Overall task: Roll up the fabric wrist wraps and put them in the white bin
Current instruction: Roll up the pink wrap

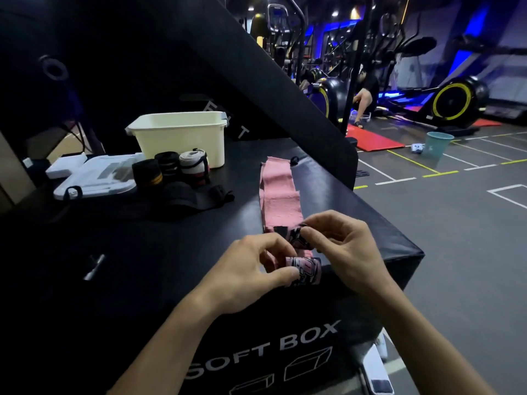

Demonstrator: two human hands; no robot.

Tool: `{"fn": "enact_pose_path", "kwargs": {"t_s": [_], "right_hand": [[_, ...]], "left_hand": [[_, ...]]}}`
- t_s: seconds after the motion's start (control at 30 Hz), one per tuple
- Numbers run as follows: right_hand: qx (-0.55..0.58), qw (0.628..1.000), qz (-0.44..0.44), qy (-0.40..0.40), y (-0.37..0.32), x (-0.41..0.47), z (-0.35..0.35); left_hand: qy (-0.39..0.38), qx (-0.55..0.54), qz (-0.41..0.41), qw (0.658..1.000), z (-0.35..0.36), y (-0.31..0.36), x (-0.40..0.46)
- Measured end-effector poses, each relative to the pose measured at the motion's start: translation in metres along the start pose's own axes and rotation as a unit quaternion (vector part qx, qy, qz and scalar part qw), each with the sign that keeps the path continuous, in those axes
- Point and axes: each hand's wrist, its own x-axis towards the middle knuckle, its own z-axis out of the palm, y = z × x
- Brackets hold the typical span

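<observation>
A long pink wrist wrap point(278, 192) lies stretched out on the black soft box point(159, 252), its near end partly rolled. My left hand point(256, 269) pinches the rolled pink-and-black end point(306, 269) at the box's front edge. My right hand point(342, 246) pinches the fold of the same wrap just behind it. The white bin point(176, 135) stands at the back left of the box. In front of it stand three rolled wraps: two black ones point(148, 173) point(168, 163) and a white-and-red one point(194, 163). A loose black wrap point(196, 196) lies before them.
A white lid or tray point(94, 178) lies left of the rolled wraps. A tall black padded block point(199, 67) rises behind the bin. To the right are the gym floor, a red mat point(370, 141), a teal bucket point(436, 145), exercise machines, and a person sitting far back.
</observation>
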Motion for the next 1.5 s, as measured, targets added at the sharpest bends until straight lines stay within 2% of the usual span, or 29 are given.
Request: {"fn": "enact_pose_path", "kwargs": {"t_s": [0.1,0.27,0.5,0.73,1.03,1.2,1.37,1.5], "right_hand": [[0.017,1.000,0.015,-0.003,0.001,-0.002,0.001],[0.013,1.000,0.017,-0.006,0.002,0.001,-0.003],[0.032,0.999,0.008,-0.024,0.003,0.004,-0.001],[0.032,0.999,-0.026,-0.032,-0.003,0.008,-0.003],[0.015,0.999,-0.047,-0.008,-0.010,0.005,-0.001],[-0.037,0.996,-0.085,0.012,-0.016,0.002,0.000],[-0.049,0.995,-0.088,0.024,-0.023,-0.004,-0.003],[-0.063,0.994,-0.082,0.020,-0.025,-0.008,-0.005]], "left_hand": [[0.013,-0.104,0.023,0.994,-0.001,0.006,0.002],[0.075,-0.138,0.049,0.986,0.000,0.011,0.009],[0.083,-0.271,0.043,0.958,-0.004,0.014,0.016],[0.121,-0.154,0.060,0.979,-0.004,0.016,0.023],[0.197,-0.086,0.098,0.972,0.002,0.021,0.030],[0.228,-0.025,0.112,0.967,0.001,0.021,0.030],[0.187,-0.093,0.067,0.976,-0.003,0.019,0.025],[0.198,-0.104,0.081,0.971,-0.001,0.021,0.019]]}}
